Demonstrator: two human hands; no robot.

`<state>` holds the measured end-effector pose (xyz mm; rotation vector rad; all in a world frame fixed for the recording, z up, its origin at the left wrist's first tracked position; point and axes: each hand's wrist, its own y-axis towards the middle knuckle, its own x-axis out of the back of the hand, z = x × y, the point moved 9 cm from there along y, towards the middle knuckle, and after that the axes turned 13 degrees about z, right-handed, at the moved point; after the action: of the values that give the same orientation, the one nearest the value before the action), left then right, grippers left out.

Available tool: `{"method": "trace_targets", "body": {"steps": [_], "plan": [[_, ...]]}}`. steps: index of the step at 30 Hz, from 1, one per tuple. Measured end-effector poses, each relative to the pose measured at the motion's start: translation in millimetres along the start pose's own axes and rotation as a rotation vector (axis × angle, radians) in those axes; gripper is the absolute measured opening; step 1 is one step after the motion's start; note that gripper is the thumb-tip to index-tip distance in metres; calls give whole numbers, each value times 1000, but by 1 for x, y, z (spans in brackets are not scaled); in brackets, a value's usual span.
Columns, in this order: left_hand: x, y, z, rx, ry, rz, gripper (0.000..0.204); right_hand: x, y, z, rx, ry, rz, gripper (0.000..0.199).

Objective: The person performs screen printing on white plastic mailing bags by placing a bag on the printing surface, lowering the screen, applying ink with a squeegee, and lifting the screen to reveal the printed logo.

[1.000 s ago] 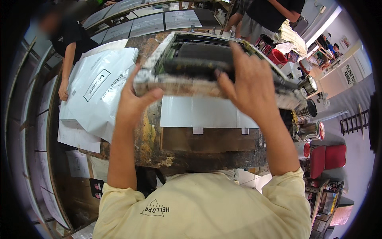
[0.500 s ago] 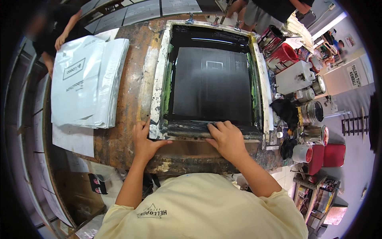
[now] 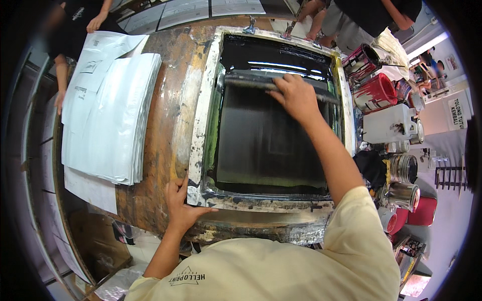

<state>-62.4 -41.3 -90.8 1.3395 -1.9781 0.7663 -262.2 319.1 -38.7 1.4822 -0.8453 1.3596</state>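
A silkscreen frame (image 3: 198,150) with pale, ink-stained sides lies on the worktable, its mesh (image 3: 266,145) dark with black ink. Across the far part of the mesh stretches a long dark squeegee (image 3: 246,80), slightly slanted. My right hand (image 3: 297,98) is closed over the squeegee's bar, right of its middle, arm reaching over the screen. At the frame's near left corner rests my left hand (image 3: 185,206), fingers and thumb spread apart along the two sides. Glossy black ink (image 3: 281,60) pools beyond the squeegee. The mesh's underside is hidden.
White printed bags (image 3: 108,120) lie stacked on the left, where a co-worker's hand (image 3: 98,22) holds the top one's far edge. Clamps (image 3: 249,25) line the frame's far side. Ink cans (image 3: 374,93), a white jug (image 3: 386,124) and black rags (image 3: 370,168) crowd the right.
My right hand has pushed the squeegee from the screen's near edge to its far part. My left hand stays at the corner. The co-worker's hand has shifted the top bag away.
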Motion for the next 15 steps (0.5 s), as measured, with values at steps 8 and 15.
{"method": "trace_targets", "body": {"steps": [8, 15], "plan": [[0, -11, 6, -38, -152, -111, 127, 16, 85, -64, 36, 75, 340, 45], [-11, -22, 6, -86, -291, -236, 128, 16, 65, -52, 28, 32, 132, 41]]}}
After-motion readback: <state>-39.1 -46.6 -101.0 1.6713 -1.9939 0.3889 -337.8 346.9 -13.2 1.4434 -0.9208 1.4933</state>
